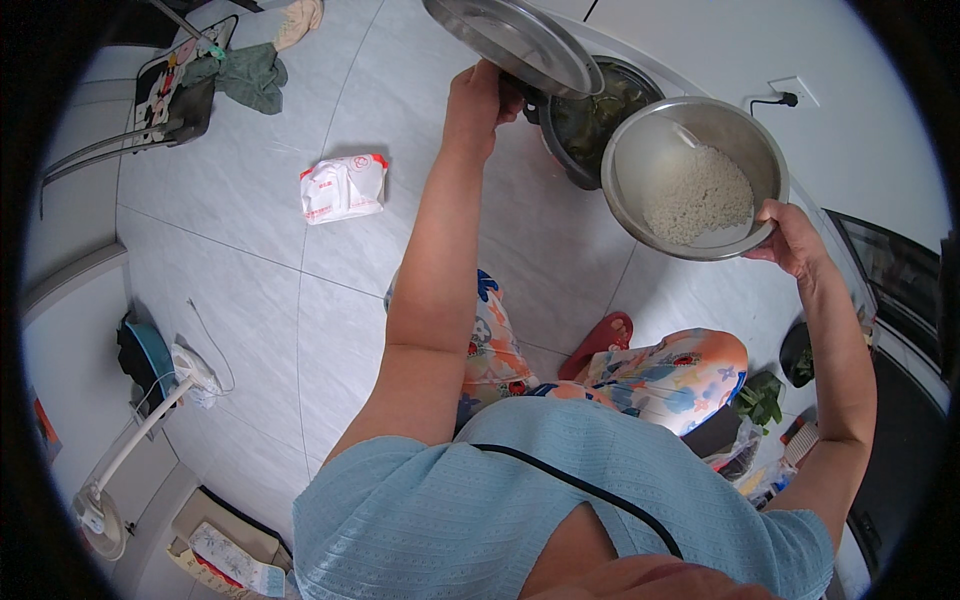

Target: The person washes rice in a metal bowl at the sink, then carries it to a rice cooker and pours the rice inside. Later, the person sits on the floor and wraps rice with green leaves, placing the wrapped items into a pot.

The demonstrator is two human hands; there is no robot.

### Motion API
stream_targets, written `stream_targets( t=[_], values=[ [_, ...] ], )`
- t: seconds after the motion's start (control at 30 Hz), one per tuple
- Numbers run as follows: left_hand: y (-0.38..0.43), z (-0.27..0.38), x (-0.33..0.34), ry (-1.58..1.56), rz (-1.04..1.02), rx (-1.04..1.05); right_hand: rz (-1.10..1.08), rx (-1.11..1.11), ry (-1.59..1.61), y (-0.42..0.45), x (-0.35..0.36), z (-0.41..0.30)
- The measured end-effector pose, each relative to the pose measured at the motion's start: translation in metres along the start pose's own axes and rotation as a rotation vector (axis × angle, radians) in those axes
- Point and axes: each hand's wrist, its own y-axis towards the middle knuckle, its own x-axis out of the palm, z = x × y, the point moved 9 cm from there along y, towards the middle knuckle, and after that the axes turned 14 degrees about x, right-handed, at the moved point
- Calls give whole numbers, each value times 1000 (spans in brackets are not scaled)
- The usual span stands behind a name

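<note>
In my left hand [484, 105] is a round metal pot lid [525, 46], tilted up with its underside showing. Below its edge stands a dark pot [600, 120] on the floor, with dark green leaf-like pieces inside. My right hand [795, 238] grips the rim of a round stainless steel bowl [626, 217], fingers beneath it. Whitish grains, which look like rice [701, 199], lie to one side in the bowl. The bowl is tilted and partly overlaps the pot in view.
A white and red soft packet [343, 189] lies on the tiled floor at left. A plugged wall socket [796, 94] is beyond the bowl. A potted plant [761, 399] and bags stand at lower right, a white standing fan [105, 517] at lower left.
</note>
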Motion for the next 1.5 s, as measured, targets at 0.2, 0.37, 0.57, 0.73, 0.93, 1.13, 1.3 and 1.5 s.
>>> stream_targets(
  t=[0.2, 0.37, 0.57, 0.73, 0.93, 1.13, 1.3, 1.5],
  values=[
    [-1, 5, 1, 23, 20, -11, -23, -36, 180, 23, -15, 21],
    [1, 5, -4, 44, 38, -26, -54, -88, 335, 47, -26, 58],
    [12, -4, 0, 122, 18, -26, -95, -161, 510, 55, -23, 90],
    [33, -18, 8, 266, 16, 9, -133, -152, 681, 66, -31, 125],
    [44, -51, 49, 586, -142, 105, -57, -154, 839, 75, -45, 188],
    [41, -90, 97, 1080, -364, 346, -1, -99, 982, 82, -54, 252],
    [31, -134, 123, 1293, -469, 384, 41, -50, 1072, 77, -50, 274],
    [23, -168, 139, 1552, -560, 331, 4, -56, 1165, 85, -55, 308]
  ],
)
